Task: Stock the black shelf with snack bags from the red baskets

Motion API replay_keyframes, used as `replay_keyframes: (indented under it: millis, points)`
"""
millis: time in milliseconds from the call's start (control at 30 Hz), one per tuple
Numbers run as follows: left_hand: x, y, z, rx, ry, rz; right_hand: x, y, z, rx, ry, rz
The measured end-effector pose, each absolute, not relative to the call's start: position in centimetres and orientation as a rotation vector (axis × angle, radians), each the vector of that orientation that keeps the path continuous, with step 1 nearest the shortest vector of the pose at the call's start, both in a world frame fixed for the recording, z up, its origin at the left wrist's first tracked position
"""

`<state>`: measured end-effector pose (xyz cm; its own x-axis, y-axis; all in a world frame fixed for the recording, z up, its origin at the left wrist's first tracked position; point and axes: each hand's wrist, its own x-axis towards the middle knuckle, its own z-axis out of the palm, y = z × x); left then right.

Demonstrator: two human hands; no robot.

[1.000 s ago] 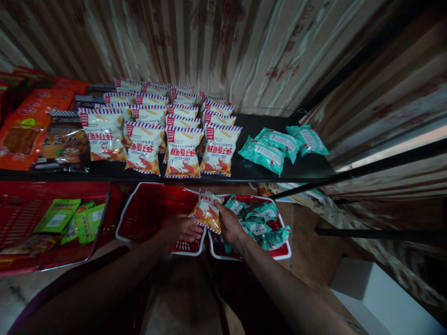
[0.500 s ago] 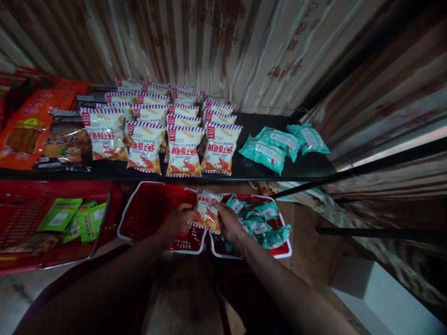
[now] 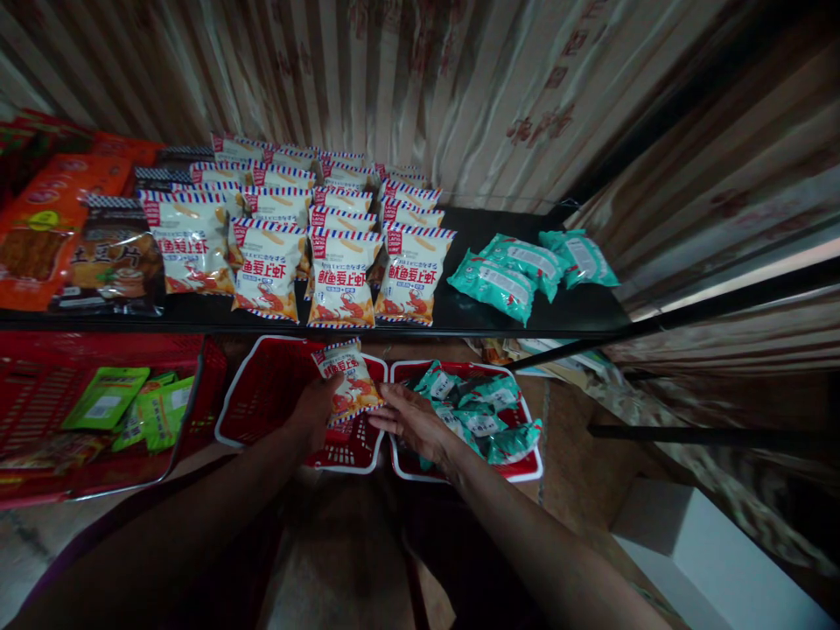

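My left hand point(image 3: 313, 411) grips a small white snack bag point(image 3: 349, 378) by its left side, thumb on the front and the other fingers out of sight. The bag has a red-and-blue striped edge and tilts a little above the middle red basket point(image 3: 227, 411). At its lower right corner is my right hand point(image 3: 412, 422), fingers stretched out and apart, the tips at or touching the bag. Beneath that hand, the right red basket point(image 3: 535, 459) holds several teal snack bags point(image 3: 486, 424).
On the black shelf point(image 3: 452, 331) stand rows of matching white snack bags point(image 3: 341, 284), with brown bags point(image 3: 111, 262) and orange bags point(image 3: 39, 236) at left, teal packs point(image 3: 495, 284) at right. A left red basket point(image 3: 32, 367) holds green packets point(image 3: 108, 398). A white box point(image 3: 715, 560) sits lower right.
The white snack bag has moved left, over the middle basket, with my left hand. My right hand, which gripped its right side, has loosened and shifted slightly left.
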<state>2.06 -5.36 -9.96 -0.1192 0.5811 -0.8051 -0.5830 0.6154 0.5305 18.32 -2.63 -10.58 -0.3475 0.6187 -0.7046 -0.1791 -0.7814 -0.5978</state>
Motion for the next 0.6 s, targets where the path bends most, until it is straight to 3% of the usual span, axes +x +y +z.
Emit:
replay_keyframes:
  millis: [600]
  points:
    - [2.0,-5.4,-8.3,0.096,1.529,1.025,17.4,-3.4,-10.7,-1.398,-0.790,1.865]
